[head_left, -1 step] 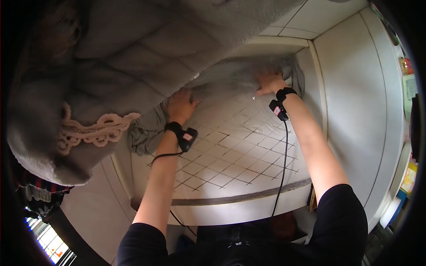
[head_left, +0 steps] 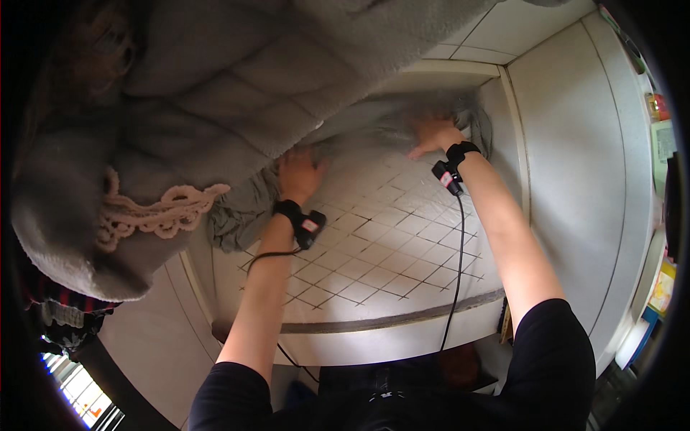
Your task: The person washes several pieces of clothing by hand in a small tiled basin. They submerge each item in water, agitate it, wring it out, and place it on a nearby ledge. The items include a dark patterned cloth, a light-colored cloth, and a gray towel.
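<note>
Hands pressing flat, fingers spread, on grey cloth (head_left: 388,133) bunched at the tiled counter's (head_left: 388,251) far edge: left hand (head_left: 300,172) and right hand (head_left: 433,135) working apart; keeping palms flat should be smoothing evenly.

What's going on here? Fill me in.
A person leans over a tiled counter with both hands pressed flat on a grey cloth spread at the far end. The left hand sits near the cloth's bunched edge, the right hand near the back corner by the wall. Both wrists carry black bands with cables. A grey quilted blanket with cream lace trim hangs at the left.
</note>
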The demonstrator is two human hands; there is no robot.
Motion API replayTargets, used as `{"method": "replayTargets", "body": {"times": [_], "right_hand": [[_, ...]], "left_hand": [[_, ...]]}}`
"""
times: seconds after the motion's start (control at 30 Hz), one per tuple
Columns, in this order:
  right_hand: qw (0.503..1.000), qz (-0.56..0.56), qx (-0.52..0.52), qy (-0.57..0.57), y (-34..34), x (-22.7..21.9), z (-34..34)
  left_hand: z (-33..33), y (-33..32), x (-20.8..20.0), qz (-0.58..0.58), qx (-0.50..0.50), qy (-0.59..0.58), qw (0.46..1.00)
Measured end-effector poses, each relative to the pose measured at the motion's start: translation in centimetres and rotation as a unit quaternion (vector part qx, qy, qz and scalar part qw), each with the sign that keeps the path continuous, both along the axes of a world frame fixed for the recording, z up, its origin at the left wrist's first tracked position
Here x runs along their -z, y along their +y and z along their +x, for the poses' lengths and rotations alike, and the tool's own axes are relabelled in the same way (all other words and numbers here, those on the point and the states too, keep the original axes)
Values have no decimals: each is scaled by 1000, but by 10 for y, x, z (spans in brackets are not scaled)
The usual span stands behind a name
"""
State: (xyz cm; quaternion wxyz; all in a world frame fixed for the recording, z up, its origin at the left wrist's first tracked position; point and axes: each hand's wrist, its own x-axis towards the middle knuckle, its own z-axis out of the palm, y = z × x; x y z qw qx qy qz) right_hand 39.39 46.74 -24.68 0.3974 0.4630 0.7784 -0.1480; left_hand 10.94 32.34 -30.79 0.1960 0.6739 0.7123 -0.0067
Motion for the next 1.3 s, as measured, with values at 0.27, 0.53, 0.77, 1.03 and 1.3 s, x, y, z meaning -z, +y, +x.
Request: {"method": "replayTargets", "body": {"times": [0.27, 0.53, 0.77, 1.03, 1.3], "right_hand": [[995, 15, 46, 82, -5, 21, -12], [992, 13, 33, 119, -15, 20, -5], [986, 25, 119, 110, -5, 15, 3], [728, -204, 273, 595, -10, -18, 34], [974, 128, 129, 133, -24, 29, 4]], "left_hand": [[42, 5, 8, -37, 100, -34, 994], [67, -15, 1, 96, 103, 52, 989], [24, -12, -7, 44, 30, -34, 998], [38, -62, -32, 99, 80, -88, 988], [37, -76, -55, 120, 86, -111, 983]]}}
